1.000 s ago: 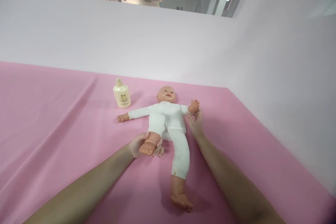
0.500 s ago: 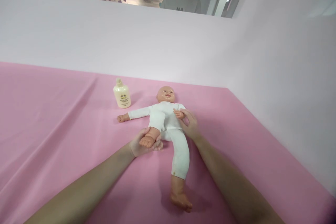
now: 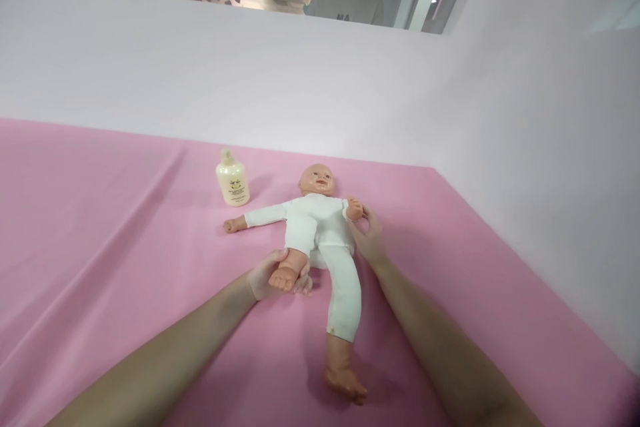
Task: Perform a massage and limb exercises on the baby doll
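Observation:
A baby doll [image 3: 333, 227] with a white cloth body lies on its back, its head away from me. My left hand [image 3: 270, 273] is wrapped round the doll's bent leg [image 3: 293, 267] just above the foot, the fingers passing underneath. The other leg [image 3: 345, 300] stretches towards me on the cloth. My right hand [image 3: 369, 233] holds the doll's arm [image 3: 354, 209] near its small hand, at the right side of the chest; part of my grip is hidden behind it. The doll's other arm [image 3: 265, 215] lies out to the left.
A cream pump bottle [image 3: 233, 180] with a printed label stands left of the doll's head. Pink cloth [image 3: 125, 227], creased on the left, covers the surface. White walls [image 3: 240, 73] rise behind and at the right. Beyond a window, a person [image 3: 345, 3] shows.
My right hand has moved the doll's arm a little outwards to the right, off the chest. The bent leg in my left hand has come slightly down towards me.

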Demonstrator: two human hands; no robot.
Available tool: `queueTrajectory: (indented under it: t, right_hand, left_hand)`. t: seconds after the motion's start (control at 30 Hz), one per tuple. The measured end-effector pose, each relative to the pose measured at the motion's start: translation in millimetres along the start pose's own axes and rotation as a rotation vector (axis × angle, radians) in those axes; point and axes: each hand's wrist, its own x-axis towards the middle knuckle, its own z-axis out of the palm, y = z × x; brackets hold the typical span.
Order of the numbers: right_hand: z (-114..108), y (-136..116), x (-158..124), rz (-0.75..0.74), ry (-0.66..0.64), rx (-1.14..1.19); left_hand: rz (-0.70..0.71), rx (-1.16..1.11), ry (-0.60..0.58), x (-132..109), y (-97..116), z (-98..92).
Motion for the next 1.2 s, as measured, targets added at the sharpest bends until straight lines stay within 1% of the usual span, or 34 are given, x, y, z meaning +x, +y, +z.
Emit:
queueTrajectory:
  t: [0.13, 0.27, 0.33, 0.4, 0.5, 0.57, 0.67, 0.77, 0.83, 0.9, 0.97, 1.03, 1.13, 1.2]
  right_hand:
    - [-1, 0, 4, 0.123, 0.066, 0.133]
    - [-3, 3, 10, 0.190, 0.154, 0.240]
    - [-5, 8, 13, 0.215, 0.201, 0.269]
    - [-7, 18, 14, 0.235, 0.251, 0.271]
    - [-11, 36, 13, 0.249, 0.278, 0.273]
    - [-12, 46, 12, 0.279, 0.292, 0.288]
    - [-13, 53, 11, 0.359, 0.327, 0.309]
    - [-12, 49, 11, 0.386, 0.342, 0.318]
    - [-11, 42, 12, 0.352, 0.339, 0.303]
    - [-9, 34, 13, 0.303, 0.321, 0.274]
    - [-7, 25, 13, 0.238, 0.283, 0.241]
    - [-4, 17, 11, 0.168, 0.226, 0.202]
    - [-1, 10, 6, 0.091, 0.145, 0.115]
    - [0, 6, 1, 0.026, 0.082, 0.033]
  left_hand:
    - [0.012, 0.027, -0.036, 0, -5, -2.7]
    - [-0.022, 0.076, -0.099, -2, -5, -2.0]
    - [-0.085, 0.106, -0.148, -3, -4, -1.8]
    - [-0.182, 0.143, -0.208, -5, -2, -2.0]
    - [-0.334, 0.215, -0.310, -7, -1, -2.4]
    - [-0.393, 0.260, -0.350, -7, 0, -2.1]
    - [-0.406, 0.275, -0.355, -7, 0, -1.0]
    - [-0.347, 0.224, -0.347, -7, 0, 0.1]
    - [-0.268, 0.173, -0.330, -6, 0, 0.6]
    - [-0.166, 0.118, -0.277, -5, 0, 0.9]
    - [-0.064, 0.063, -0.200, -4, 1, 1.2]
    - [0.009, 0.017, -0.104, -3, 2, 1.4]
    - [0.033, -0.023, 0.036, -1, 3, 1.1]
    - [0.040, -0.033, 0.101, 1, 2, 0.2]
